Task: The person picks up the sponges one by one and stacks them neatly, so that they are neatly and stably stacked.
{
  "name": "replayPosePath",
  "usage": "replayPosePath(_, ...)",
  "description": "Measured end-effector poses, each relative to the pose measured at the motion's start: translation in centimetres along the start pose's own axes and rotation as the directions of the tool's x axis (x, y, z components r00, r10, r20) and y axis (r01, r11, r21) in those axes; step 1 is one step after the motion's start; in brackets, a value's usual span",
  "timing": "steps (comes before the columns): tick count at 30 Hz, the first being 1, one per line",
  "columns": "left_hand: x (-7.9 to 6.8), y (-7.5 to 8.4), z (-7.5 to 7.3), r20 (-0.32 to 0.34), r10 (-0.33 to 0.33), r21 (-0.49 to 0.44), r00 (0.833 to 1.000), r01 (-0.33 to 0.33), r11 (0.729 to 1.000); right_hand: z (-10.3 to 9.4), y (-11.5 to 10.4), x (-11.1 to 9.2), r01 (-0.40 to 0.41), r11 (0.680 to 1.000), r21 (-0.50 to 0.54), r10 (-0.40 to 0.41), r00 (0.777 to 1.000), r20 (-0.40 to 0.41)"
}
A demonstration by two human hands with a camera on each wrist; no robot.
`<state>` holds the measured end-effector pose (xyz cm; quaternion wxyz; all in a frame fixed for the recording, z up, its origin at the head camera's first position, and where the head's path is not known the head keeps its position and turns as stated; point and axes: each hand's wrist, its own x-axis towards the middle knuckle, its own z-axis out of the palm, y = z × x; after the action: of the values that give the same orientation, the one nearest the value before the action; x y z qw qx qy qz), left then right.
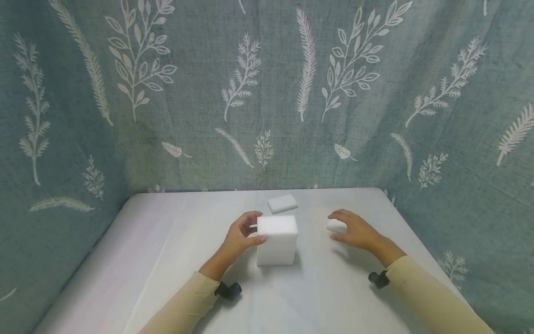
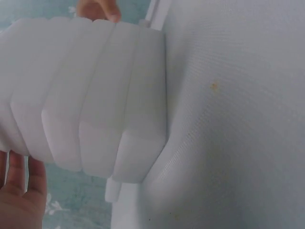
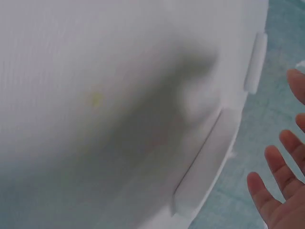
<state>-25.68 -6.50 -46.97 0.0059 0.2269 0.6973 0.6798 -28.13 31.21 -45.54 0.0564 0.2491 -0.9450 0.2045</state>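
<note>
A stack of several white sponge blocks [image 1: 277, 246] stands upright in the middle of the table; the layers [image 2: 105, 95] show in the left wrist view. My left hand [image 1: 241, 233] holds its upper left side, thumb on the front and the other fingers toward the back. To the right, my right hand [image 1: 354, 230] hovers with parted, bent fingers around a single flat white sponge [image 1: 337, 226], partly hidden by the hand. The right wrist view shows a gap between this sponge [image 3: 205, 164] and the spread fingers [image 3: 279, 164].
Another flat white sponge [image 1: 282, 204] lies behind the stack, near the table's back edge. The white table [image 1: 179, 260] is bordered at the back and sides by a green leaf-patterned curtain [image 1: 267, 93]. Each wrist wears a dark strap with a small camera [image 1: 228, 291].
</note>
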Motion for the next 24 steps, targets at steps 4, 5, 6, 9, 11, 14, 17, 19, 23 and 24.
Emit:
replayPosePath(4, 0.0, -0.1, 0.0, 0.004, -0.001, 0.000, 1.000, 0.001, 1.000, -0.2, 1.5, 0.0, -0.035, 0.999, -0.033, 0.035, 0.999, 0.012)
replayPosePath(5, 0.0, -0.1, 0.0, 0.003, -0.001, 0.001, 1.000, 0.001, 1.000, -0.3, 1.8, 0.1, -0.044, 0.998, -0.037, 0.045, 0.999, 0.014)
replayPosePath(6, 0.0, -0.1, 0.0, 0.002, 0.001, 0.001, 1.000, -0.001, 1.000, -0.3, 2.2, 0.1, -0.053, 0.997, -0.048, 0.054, 0.998, 0.018)
replayPosePath(9, 0.0, -0.1, 0.1, -0.004, 0.000, 0.000, 1.000, 0.000, 1.000, -0.4, 3.2, 0.1, -0.071, 0.994, -0.083, 0.073, 0.997, 0.027)
replayPosePath(11, 0.0, 0.0, 0.1, -0.009, -0.002, -0.003, 1.000, 0.002, 1.000, -0.4, 3.8, 0.0, -0.089, 0.992, -0.093, 0.093, 0.995, 0.032)
replayPosePath(14, 0.0, 0.0, 0.1, -0.011, -0.011, -0.007, 1.000, 0.011, 1.000, -0.4, 4.5, -0.2, -0.114, 0.989, -0.093, 0.118, 0.992, 0.040)
replayPosePath(17, 0.0, 0.0, 0.1, -0.011, -0.017, -0.011, 1.000, 0.017, 1.000, -0.3, 5.0, -0.3, -0.144, 0.987, -0.075, 0.148, 0.988, 0.050)
replayPosePath(19, -0.1, 0.0, 0.2, -0.010, -0.014, -0.011, 1.000, 0.014, 1.000, -0.3, 5.2, -0.5, -0.157, 0.985, -0.079, 0.161, 0.985, 0.058)
replayPosePath(23, -0.1, -0.2, 0.1, -0.003, -0.003, -0.014, 1.000, 0.003, 1.000, -0.2, 5.4, -0.5, -0.203, 0.975, -0.087, 0.210, 0.975, 0.074)
replayPosePath(24, 0.0, -0.3, 0.1, 0.000, 0.001, -0.015, 1.000, -0.001, 1.000, -0.2, 5.4, -0.5, -0.217, 0.972, -0.088, 0.224, 0.971, 0.080)
